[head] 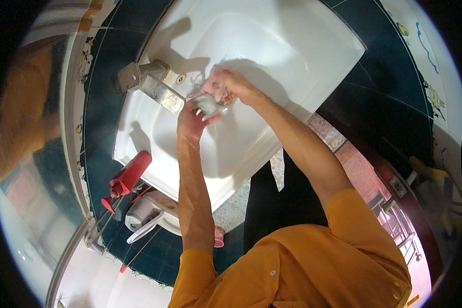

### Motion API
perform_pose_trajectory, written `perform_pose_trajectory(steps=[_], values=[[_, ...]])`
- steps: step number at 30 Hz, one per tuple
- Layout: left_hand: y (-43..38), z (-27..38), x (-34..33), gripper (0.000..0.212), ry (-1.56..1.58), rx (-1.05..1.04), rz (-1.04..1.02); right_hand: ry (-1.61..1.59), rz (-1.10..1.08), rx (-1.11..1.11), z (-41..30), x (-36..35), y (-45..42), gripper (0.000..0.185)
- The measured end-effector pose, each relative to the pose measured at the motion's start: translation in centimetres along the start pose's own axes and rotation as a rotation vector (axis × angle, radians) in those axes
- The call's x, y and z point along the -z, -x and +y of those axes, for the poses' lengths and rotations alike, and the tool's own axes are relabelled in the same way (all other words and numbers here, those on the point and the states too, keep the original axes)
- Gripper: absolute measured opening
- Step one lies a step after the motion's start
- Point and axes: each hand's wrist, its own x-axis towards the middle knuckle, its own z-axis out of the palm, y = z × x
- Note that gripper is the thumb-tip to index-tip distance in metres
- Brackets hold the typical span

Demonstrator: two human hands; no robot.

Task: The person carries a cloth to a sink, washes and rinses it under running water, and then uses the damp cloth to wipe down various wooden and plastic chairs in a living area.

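Observation:
Both hands are over a white ceramic washbasin (254, 42), close to the outlet of a metal tap (163, 94). My left hand (192, 121) has its fingers around a pale greenish-white item (206, 106), blurred and partly covered, so its kind is unclear. Just beyond it, my right hand (236, 86) grips a soft-looking pink item (212, 86), perhaps a cloth, whose lower part touches or overlaps the pale one. Water splashes around the fingers. The basin's drain is not visible behind the hands and their shadows.
A red pump bottle (133, 173) stands at the basin's left corner. Below are a white toilet (146, 223) and a small pink basket (218, 236). A mirror (34, 134) borders the left side; dark green wall tiles (385, 73) surround the basin. A door frame (404, 188) is at right.

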Motion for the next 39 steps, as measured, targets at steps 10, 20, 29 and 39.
perform_pose_trajectory(steps=[10, 20, 29, 39], values=[[1.8, -4.4, 0.5, 0.058, -0.114, -0.038, 0.262, 1.166, 0.049, 0.481, 1.6, -2.5, 0.0, 0.027], [0.9, -3.4, 1.1, 0.065, 0.251, -0.015, -0.029, 0.187, 0.043, 0.042, -5.0, -7.3, 2.6, 0.028], [0.1, -4.2, -0.8, 0.048, 0.897, -0.305, -0.283, 0.279, 0.355, 0.628, -4.9, -11.1, 8.2, 0.021], [-1.9, -5.1, 2.4, 0.049, 0.518, -0.392, -0.238, 0.279, 0.537, 0.559, -5.7, -13.8, 8.0, 0.020]])
